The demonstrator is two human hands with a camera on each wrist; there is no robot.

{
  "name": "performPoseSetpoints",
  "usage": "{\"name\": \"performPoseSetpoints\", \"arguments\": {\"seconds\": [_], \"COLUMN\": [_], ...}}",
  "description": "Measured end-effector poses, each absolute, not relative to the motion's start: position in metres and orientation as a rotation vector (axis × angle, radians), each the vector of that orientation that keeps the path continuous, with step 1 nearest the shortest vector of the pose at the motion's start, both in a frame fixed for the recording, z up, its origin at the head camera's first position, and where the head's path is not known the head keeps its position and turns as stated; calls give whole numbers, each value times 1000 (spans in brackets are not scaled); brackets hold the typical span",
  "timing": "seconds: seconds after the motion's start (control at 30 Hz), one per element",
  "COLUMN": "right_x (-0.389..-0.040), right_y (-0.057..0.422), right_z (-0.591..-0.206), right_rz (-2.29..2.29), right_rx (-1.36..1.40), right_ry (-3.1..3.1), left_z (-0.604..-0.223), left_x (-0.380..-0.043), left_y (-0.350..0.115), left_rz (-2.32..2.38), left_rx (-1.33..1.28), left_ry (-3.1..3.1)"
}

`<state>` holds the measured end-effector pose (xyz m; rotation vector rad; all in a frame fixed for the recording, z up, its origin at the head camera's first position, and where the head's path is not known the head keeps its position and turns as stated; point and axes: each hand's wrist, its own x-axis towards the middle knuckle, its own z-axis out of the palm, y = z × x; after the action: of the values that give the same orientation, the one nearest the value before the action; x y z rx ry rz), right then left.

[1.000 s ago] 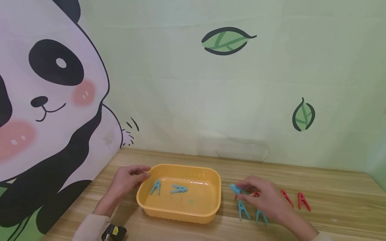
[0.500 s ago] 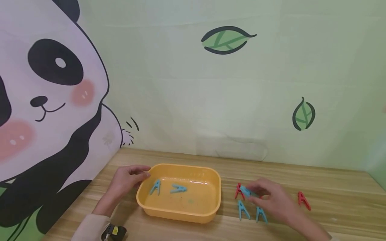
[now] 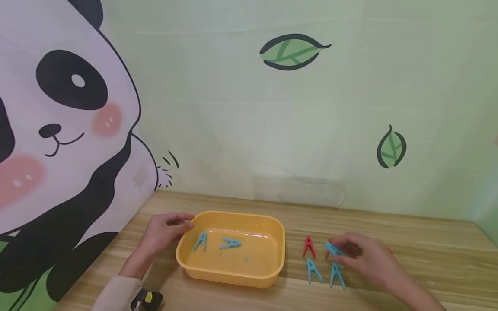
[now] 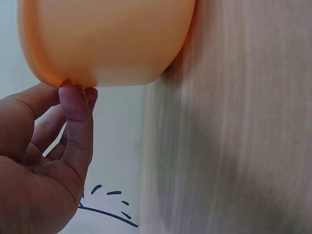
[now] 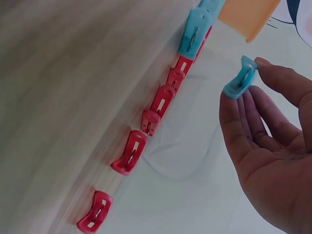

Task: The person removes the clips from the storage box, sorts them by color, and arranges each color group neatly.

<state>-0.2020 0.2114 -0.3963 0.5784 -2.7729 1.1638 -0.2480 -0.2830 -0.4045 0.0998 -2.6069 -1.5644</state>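
Note:
My right hand (image 3: 369, 259) pinches a blue clothespin (image 3: 332, 248) between thumb and fingertips. In the right wrist view the held clothespin (image 5: 241, 80) is up off the table, apart from the row of pegs. Below it in the head view lie two blue clothespins (image 3: 336, 275), with a red clothespin (image 3: 309, 247) behind them; other red ones are partly hidden by the hand. My left hand (image 3: 161, 235) grips the rim of a yellow plastic basin (image 3: 229, 278) at its left corner, fingertips at the edge in the left wrist view. Two blue clothespins (image 3: 231, 243) lie inside the basin.
The wooden table (image 3: 439, 246) runs back to a pale green wall covering (image 3: 218, 129) printed with leaves and a panda. In the right wrist view several red clothespins (image 5: 130, 152) lie in a line on the table. A black device (image 3: 148, 299) is strapped at my left wrist.
My right hand has moved rightward with the blue clothespin, uncovering the leftmost red clothespin and covering red ones farther right. The left hand and basin have stayed put.

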Motion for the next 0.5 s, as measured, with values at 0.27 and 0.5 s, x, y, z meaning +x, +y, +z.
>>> {"name": "performPoseSetpoints", "arguments": {"seconds": [0.27, 0.5], "right_x": [-205, -204], "right_y": [223, 232], "right_z": [-398, -401], "right_rz": [1125, 1057], "right_rx": [524, 446], "right_ry": [-2846, -2937], "left_z": [-405, -406], "left_x": [-249, -251], "left_y": [-282, -284], "left_rz": [-1573, -1571], "left_rx": [81, 88], "left_ry": [-2589, -2584]}}
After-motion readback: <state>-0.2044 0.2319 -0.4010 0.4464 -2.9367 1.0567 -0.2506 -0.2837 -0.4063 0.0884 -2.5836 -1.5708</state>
